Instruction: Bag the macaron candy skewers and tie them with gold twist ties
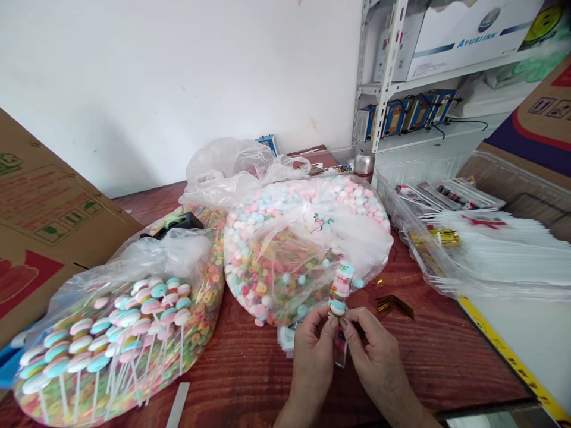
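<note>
Low in the middle, my left hand (313,359) and my right hand (379,356) meet with thumbs and fingertips closed round the lower end of a wrapped marshmallow stick (341,288). Its pastel pieces stack upright in a printed clear wrapper, and the wrapper's loose end hangs below my fingers. Whether a tie sits between my fingertips is hidden. Gold twist ties (395,305) lie on the table to the right of my hands. Just behind the stick rests a big clear bag of pastel marshmallows (307,220), with ring-shaped candies showing in front.
Unwrapped marshmallow sticks (134,321) lie in several rows on a bag of candy rings (209,291) at left. A clear plastic tray (423,261) holds flat white-edged wrappers and gold ties. Cardboard boxes (57,208) flank the table (250,368); a metal shelf (379,89) stands behind.
</note>
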### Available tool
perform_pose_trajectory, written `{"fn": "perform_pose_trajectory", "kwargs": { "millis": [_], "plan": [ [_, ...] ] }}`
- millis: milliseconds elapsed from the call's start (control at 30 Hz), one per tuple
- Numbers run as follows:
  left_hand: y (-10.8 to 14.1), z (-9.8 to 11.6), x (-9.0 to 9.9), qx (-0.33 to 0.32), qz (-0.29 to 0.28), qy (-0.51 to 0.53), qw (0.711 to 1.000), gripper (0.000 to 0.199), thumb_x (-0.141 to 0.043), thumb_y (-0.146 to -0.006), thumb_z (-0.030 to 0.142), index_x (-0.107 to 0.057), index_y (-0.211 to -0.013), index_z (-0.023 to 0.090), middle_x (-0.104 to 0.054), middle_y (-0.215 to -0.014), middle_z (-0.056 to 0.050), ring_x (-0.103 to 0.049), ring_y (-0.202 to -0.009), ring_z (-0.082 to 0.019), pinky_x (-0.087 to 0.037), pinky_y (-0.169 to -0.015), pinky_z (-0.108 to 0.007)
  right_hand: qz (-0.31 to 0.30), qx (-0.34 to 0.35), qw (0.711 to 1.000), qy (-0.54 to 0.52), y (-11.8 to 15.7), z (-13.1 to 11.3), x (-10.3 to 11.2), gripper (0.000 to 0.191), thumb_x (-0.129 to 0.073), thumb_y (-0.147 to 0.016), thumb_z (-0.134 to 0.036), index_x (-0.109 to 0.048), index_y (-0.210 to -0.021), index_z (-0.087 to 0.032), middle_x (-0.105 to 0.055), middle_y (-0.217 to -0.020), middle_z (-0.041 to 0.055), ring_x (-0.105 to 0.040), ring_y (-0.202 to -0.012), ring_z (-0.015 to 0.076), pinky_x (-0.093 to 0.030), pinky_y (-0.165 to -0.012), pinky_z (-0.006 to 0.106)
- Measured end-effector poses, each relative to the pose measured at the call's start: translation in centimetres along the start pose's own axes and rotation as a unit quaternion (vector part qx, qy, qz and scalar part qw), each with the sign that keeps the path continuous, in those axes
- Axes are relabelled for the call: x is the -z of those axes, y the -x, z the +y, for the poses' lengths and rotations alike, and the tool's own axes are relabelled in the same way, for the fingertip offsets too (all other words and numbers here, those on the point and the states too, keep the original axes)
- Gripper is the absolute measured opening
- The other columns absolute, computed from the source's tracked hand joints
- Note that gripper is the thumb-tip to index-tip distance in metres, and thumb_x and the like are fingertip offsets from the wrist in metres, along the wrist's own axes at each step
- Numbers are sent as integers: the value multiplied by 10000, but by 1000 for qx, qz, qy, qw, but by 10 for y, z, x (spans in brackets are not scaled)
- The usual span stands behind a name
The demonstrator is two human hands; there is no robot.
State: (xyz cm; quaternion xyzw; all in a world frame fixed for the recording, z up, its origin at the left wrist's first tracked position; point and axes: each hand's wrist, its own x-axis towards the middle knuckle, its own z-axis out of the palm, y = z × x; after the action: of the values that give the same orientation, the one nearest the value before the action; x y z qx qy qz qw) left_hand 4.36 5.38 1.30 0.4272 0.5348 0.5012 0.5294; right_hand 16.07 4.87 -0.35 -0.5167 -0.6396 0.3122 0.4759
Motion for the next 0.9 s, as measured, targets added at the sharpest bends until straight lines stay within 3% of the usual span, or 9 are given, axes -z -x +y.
{"fn": "perform_pose_trajectory", "kwargs": {
  "millis": [100, 167, 300, 433, 533, 633, 733, 800, 900],
  "plan": [
    [2, -4, 4, -193, 19, -233, 953, 224, -515, -900, 193, -680, -1051, 181, -681, -945, -86, -622, -886, -195, -494, -797, -322, -7, 17, 1000, 21, 2, 1, 2, 151, -434, -969, -249, -557, -888, -219, -598, -785, 2, -590, -707, 161, -456, -639, 261],
    [2, -6, 5, -242, 34, -295, 924, 263, -457, -917, 161, -667, -1076, 170, -687, -918, -90, -633, -851, -194, -501, -763, -317, -17, 16, 1000, 10, 2, 1, 2, 153, -430, -967, -251, -547, -874, -220, -597, -782, 3, -589, -713, 164, -457, -646, 264],
    [1, -3, 2, -206, 37, -275, 938, 239, -455, -927, 168, -680, -1006, 178, -706, -859, -55, -642, -763, -168, -499, -697, -278, -30, -19, 999, -20, 1, 0, -1, 181, -436, -975, -288, -563, -867, -219, -609, -795, 6, -602, -731, 168, -464, -669, 267],
    [1, 2, 0, -196, 41, -237, 951, 243, -485, -910, 182, -705, -1014, 186, -721, -875, -51, -654, -789, -178, -502, -725, -284, -11, -27, 999, -27, -1, 0, -3, 164, -475, -971, -314, -611, -969, -224, -629, -901, 18, -623, -847, 181, -472, -746, 273],
    [1, 3, -1, -168, 33, -186, 967, 225, -524, -897, 216, -728, -990, 200, -717, -849, -40, -654, -811, -188, -499, -754, -291, 11, -22, 1000, -17, -2, 0, -3, 160, -481, -963, -308, -607, -919, -221, -616, -845, 14, -615, -795, 184, -465, -720, 279],
    [3, 4, -1, -81, -13, -82, 993, 220, -558, -897, 282, -736, -1011, 217, -717, -855, -26, -646, -828, -186, -496, -799, -296, 4, 4, 1000, -11, -5, -3, 4, 152, -475, -951, -268, -566, -839, -222, -575, -780, 1, -576, -722, 175, -446, -679, 280],
    [4, 6, -2, 1, -90, 22, 996, 247, -561, -906, 330, -725, -1062, 230, -695, -762, -1, -633, -740, -163, -500, -812, -307, -23, 30, 999, -24, -10, -11, 13, 169, -465, -936, -222, -520, -776, -224, -523, -751, -12, -526, -693, 161, -422, -655, 271],
    [3, 10, 0, 12, -128, 61, 990, 270, -570, -905, 339, -708, -1113, 235, -714, -843, -19, -650, -836, -181, -487, -892, -340, -37, 25, 998, -43, -11, -17, 19, 179, -470, -930, -225, -496, -754, -225, -495, -738, -23, -495, -681, 151, -406, -635, 259],
    [3, 22, 8, -25, -149, 67, 986, 317, -648, -854, 331, -689, -1157, 248, -668, -1209, -86, -588, -1156, -265, -443, -1011, -421, -87, -31, 990, -105, -10, -22, 25, 211, -482, -939, -290, -474, -738, -228, -456, -703, -42, -457, -639, 135, -387, -576, 231]
  ]
}}
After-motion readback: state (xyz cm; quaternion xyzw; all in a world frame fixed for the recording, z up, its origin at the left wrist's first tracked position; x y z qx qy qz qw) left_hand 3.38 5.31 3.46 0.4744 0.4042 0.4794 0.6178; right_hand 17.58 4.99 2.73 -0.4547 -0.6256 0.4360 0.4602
